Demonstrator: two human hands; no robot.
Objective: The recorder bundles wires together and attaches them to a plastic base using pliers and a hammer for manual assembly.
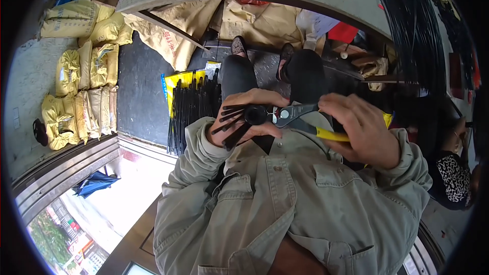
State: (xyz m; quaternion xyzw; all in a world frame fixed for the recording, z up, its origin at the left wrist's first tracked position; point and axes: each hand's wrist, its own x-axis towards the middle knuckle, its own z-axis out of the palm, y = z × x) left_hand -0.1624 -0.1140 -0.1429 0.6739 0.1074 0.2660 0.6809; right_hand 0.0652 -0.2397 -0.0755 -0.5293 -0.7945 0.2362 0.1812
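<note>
Pliers (294,114), 2 handle ends hidden by the right hand (362,128).

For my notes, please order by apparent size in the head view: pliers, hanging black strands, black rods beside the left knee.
Largest to smallest:
1. Hanging black strands
2. Black rods beside the left knee
3. Pliers, partly covered by the right hand
</note>
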